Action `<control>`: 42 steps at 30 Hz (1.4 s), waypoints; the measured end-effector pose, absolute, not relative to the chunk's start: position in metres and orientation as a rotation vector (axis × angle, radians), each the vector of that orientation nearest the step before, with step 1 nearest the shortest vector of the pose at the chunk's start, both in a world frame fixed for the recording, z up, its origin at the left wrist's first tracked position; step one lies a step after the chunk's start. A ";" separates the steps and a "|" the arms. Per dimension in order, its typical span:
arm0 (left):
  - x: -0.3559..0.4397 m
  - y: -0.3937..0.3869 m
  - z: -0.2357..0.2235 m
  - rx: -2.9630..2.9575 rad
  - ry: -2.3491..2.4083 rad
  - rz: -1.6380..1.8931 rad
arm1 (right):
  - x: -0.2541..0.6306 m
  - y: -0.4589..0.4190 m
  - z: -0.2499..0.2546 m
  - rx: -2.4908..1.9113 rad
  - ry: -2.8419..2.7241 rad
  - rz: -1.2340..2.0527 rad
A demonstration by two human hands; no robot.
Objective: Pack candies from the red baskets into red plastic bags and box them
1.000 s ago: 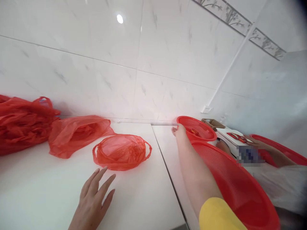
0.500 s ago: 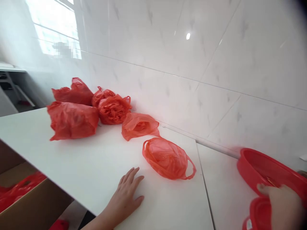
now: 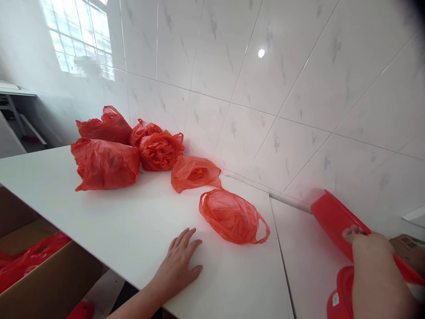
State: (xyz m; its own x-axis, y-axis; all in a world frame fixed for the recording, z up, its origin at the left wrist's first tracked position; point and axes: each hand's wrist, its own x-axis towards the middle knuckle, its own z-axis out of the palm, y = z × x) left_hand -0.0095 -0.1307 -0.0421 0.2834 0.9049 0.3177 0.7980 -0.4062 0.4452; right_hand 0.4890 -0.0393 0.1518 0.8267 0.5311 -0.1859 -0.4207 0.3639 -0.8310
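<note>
My left hand [image 3: 179,261] lies flat and open on the white table [image 3: 116,226], fingers spread, just left of a round bundle in a red plastic bag [image 3: 232,216]. At the lower right my right hand [image 3: 368,248] is closed on the rim of a red plastic basket [image 3: 332,219], which is tilted up above the table. Another red basket [image 3: 341,294] sits below that hand, partly hidden by my arm.
Several more filled red plastic bags [image 3: 106,163] are heaped at the back left against the white tiled wall. A cardboard box [image 3: 43,274] holding red bags stands below the table's left edge. A second cardboard box [image 3: 408,246] shows at the far right.
The view swung left from the right-hand baskets to the bags. My right hand has lifted and tilted the red basket toward me. My left hand stayed flat on the table.
</note>
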 end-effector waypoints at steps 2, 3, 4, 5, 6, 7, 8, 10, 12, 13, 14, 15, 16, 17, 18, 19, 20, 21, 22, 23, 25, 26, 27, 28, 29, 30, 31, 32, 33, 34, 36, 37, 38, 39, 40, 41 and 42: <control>-0.010 -0.131 -0.042 2.350 1.579 0.797 | 0.478 -0.033 0.156 -1.029 0.085 0.636; -0.011 -0.131 -0.042 2.349 1.578 0.801 | 0.469 -0.031 0.158 -1.013 0.139 0.653; -0.012 -0.130 -0.043 2.349 1.577 0.806 | 0.459 -0.031 0.159 -0.986 0.158 0.669; -0.012 -0.130 -0.044 2.349 1.575 0.813 | 0.447 -0.031 0.161 -0.956 0.159 0.676; -0.013 -0.130 -0.044 2.348 1.574 0.824 | 0.435 -0.031 0.162 -0.924 0.144 0.677; -0.013 -0.129 -0.046 2.349 1.572 0.839 | 0.422 -0.032 0.163 -0.894 0.124 0.678; -0.014 -0.129 -0.047 2.349 1.568 0.856 | 0.409 -0.033 0.163 -0.862 0.099 0.671; -0.015 -0.128 -0.050 2.350 1.560 0.897 | 0.382 -0.040 0.162 -0.798 0.029 0.665; -0.016 -0.126 -0.053 2.351 1.550 0.945 | 0.356 -0.050 0.155 -0.747 -0.040 0.652; -0.017 -0.126 -0.054 2.352 1.545 0.969 | 0.344 -0.057 0.150 -0.729 -0.066 0.654; -0.017 -0.125 -0.055 2.351 1.542 0.989 | 0.333 -0.064 0.144 -0.715 -0.090 0.661; -0.017 -0.125 -0.056 2.350 1.538 1.002 | 0.323 -0.072 0.137 -0.702 -0.115 0.670; -0.018 -0.124 -0.056 2.349 1.531 1.009 | 0.315 -0.079 0.130 -0.684 -0.154 0.676; -0.018 -0.124 -0.057 2.345 1.523 1.012 | 0.308 -0.085 0.122 -0.662 -0.199 0.680; -0.018 -0.123 -0.057 2.338 1.512 1.021 | 0.302 -0.091 0.115 -0.640 -0.244 0.689; -0.018 -0.121 -0.056 2.325 1.501 1.037 | 0.299 -0.096 0.109 -0.619 -0.288 0.701; -0.018 -0.120 -0.056 2.303 1.489 1.062 | 0.296 -0.101 0.104 -0.604 -0.326 0.719; -0.017 -0.118 -0.054 2.271 1.477 1.093 | 0.295 -0.104 0.100 -0.596 -0.350 0.739; -0.016 -0.117 -0.052 2.228 1.463 1.126 | 0.295 -0.107 0.096 -0.593 -0.366 0.760; -0.013 -0.116 -0.049 2.178 1.446 1.153 | 0.295 -0.110 0.094 -0.596 -0.375 0.774; -0.007 -0.116 -0.039 2.063 1.390 1.191 | 0.296 -0.115 0.091 -0.617 -0.384 0.781; -0.002 -0.118 -0.032 1.997 1.343 1.205 | 0.297 -0.118 0.091 -0.633 -0.387 0.777; 0.003 -0.120 -0.023 1.918 1.278 1.208 | 0.297 -0.122 0.090 -0.654 -0.396 0.776; 0.009 -0.123 -0.012 1.825 1.193 1.204 | 0.297 -0.126 0.089 -0.678 -0.409 0.776; 0.015 -0.127 -0.001 1.712 1.092 1.193 | 0.297 -0.131 0.087 -0.707 -0.425 0.777; 0.021 -0.131 0.012 1.584 0.981 1.171 | 0.295 -0.138 0.085 -0.741 -0.440 0.778; 0.027 -0.135 0.024 1.450 0.869 1.155 | 0.294 -0.145 0.083 -0.776 -0.456 0.778; 0.032 -0.139 0.037 1.317 0.773 1.139 | 0.291 -0.153 0.081 -0.811 -0.475 0.776; 0.036 -0.142 0.048 1.195 0.703 1.109 | 0.289 -0.161 0.078 -0.843 -0.497 0.772; 0.039 -0.145 0.058 1.085 0.660 1.068 | 0.287 -0.170 0.076 -0.869 -0.525 0.772; 0.044 -0.148 0.073 0.916 0.646 0.978 | 0.282 -0.188 0.073 -0.900 -0.590 0.785; 0.045 -0.148 0.076 0.860 0.662 0.951 | 0.281 -0.196 0.071 -0.909 -0.622 0.796; 0.047 -0.148 0.078 0.821 0.684 0.942 | 0.281 -0.205 0.070 -0.918 -0.650 0.806; 0.049 -0.148 0.078 0.799 0.705 0.944 | 0.282 -0.213 0.068 -0.932 -0.673 0.818; 0.050 -0.148 0.076 0.787 0.725 0.951 | 0.283 -0.221 0.067 -0.954 -0.688 0.826; 0.052 -0.148 0.074 0.779 0.742 0.955 | 0.285 -0.230 0.064 -0.988 -0.695 0.826; 0.054 -0.148 0.071 0.774 0.752 0.950 | 0.288 -0.239 0.061 -1.030 -0.697 0.810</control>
State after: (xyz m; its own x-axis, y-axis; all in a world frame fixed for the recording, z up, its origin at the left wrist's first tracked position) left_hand 0.0535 -0.1476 0.0711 0.3839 0.8992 -0.2102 -0.4108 0.3701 0.8332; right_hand 0.2877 -0.2392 0.0613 0.5265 0.8415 0.1214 -0.2460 0.2875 -0.9257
